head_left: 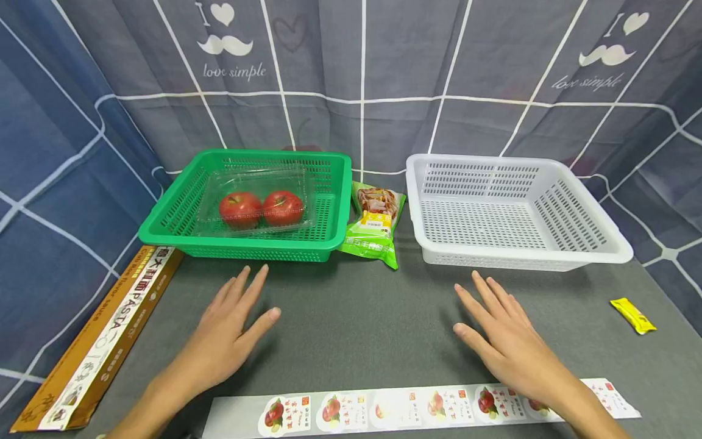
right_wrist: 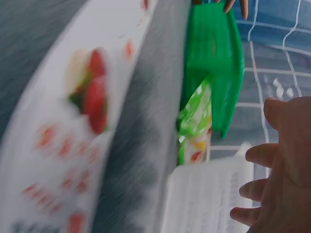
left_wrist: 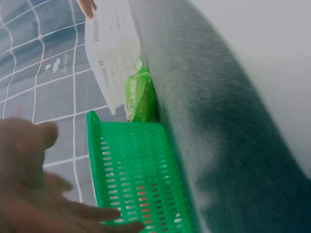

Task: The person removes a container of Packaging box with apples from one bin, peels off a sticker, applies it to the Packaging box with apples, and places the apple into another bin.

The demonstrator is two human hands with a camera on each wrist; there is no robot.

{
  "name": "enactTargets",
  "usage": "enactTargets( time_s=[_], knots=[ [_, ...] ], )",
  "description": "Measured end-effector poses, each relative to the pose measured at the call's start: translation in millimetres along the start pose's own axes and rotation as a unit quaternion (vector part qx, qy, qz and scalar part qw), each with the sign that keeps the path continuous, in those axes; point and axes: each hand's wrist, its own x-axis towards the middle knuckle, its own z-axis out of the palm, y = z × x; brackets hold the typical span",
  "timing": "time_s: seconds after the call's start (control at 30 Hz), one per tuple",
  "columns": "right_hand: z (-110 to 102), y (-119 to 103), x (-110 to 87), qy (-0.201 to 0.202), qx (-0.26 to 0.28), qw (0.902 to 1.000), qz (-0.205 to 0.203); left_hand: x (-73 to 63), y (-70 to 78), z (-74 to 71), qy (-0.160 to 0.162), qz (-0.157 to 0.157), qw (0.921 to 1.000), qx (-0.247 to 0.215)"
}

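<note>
My left hand hovers over the grey table in front of the green basket, fingers spread and nothing held. Inside that basket lies a clear plastic clamshell box with two red apples. My right hand, also with spread fingers and holding nothing, is in front of the white basket, which shows only its slotted floor and walls. Between the baskets leans a green food packet. In the right wrist view, the right-hand fingers appear beside the white basket.
A strip of apple stickers runs along the table's front, partly under my right forearm. At left lies a long brown pasta box. A small yellow packet is at the right. A checked curtain borders the back and sides.
</note>
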Motion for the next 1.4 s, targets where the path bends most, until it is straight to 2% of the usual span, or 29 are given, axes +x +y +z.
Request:
enactTargets(
  time_s=[0.07, 0.1, 0.13, 0.17, 0.2, 0.3, 0.4, 0.53, 0.6, 0.67, 0.8, 0.93, 1.0, 1.1, 1.2, 1.33, 1.4],
  knots=[
    [-3, -8, 4.7, 0.005, 0.025, 0.9996, -0.011, 5.4, 2.4, -5.1, 0.007, -0.007, 0.9976, -0.068],
    [-4, -13, 8.3, 0.011, 0.034, 0.9992, -0.017, 8.7, 3.8, -7.8, 0.003, -0.016, 0.9920, -0.125],
    [-5, -19, 12.2, 0.020, 0.042, 0.9986, -0.023, 11.9, 5.3, -10.6, -0.001, -0.026, 0.9824, -0.185],
    [-5, -24, 16.0, 0.026, 0.051, 0.9979, -0.029, 15.3, 7.0, -13.1, -0.003, -0.040, 0.9688, -0.245],
    [-5, -30, 20.3, 0.035, 0.058, 0.9970, -0.036, 18.6, 9.0, -15.6, -0.005, -0.057, 0.9508, -0.304],
    [-1, -47, 34.0, 0.065, 0.080, 0.9929, -0.059, 29.1, 13.4, -20.9, 0.009, -0.111, 0.8841, -0.454],
    [4, -62, 49.5, 0.081, 0.119, 0.9866, -0.076, 41.9, 14.1, -21.0, 0.041, -0.146, 0.8414, -0.519],
    [6, -78, 71.8, 0.085, 0.190, 0.9738, -0.090, 58.7, 9.9, -17.9, 0.082, -0.178, 0.7919, -0.578],
    [6, -84, 82.1, 0.082, 0.229, 0.9657, -0.091, 65.8, 8.9, -15.2, 0.105, -0.188, 0.7725, -0.597],
    [5, -88, 93.4, 0.075, 0.269, 0.9558, -0.092, 72.0, 9.2, -11.6, 0.134, -0.194, 0.7584, -0.607],
    [4, -96, 116.3, 0.064, 0.331, 0.9379, -0.079, 79.9, 12.2, -3.1, 0.195, -0.201, 0.7454, -0.605],
    [3, -107, 138.8, 0.063, 0.351, 0.9321, -0.061, 82.0, 13.8, 2.9, 0.228, -0.201, 0.7478, -0.590],
    [4, -115, 151.6, 0.062, 0.355, 0.9311, -0.058, 82.4, 13.9, 4.8, 0.233, -0.201, 0.7523, -0.583],
    [5, -129, 170.3, 0.054, 0.349, 0.9343, -0.051, 82.2, 13.7, 7.7, 0.231, -0.203, 0.7624, -0.569],
    [9, -144, 189.5, 0.046, 0.320, 0.9450, -0.047, 81.7, 13.4, 9.7, 0.232, -0.205, 0.7696, -0.558],
    [19, -158, 221.3, 0.012, 0.262, 0.9641, -0.041, 81.4, 12.4, 10.2, 0.238, -0.205, 0.7725, -0.552],
    [23, -162, 236.6, -0.010, 0.238, 0.9707, -0.033, 81.4, 11.6, 10.1, 0.239, -0.204, 0.7747, -0.548]
  ],
)
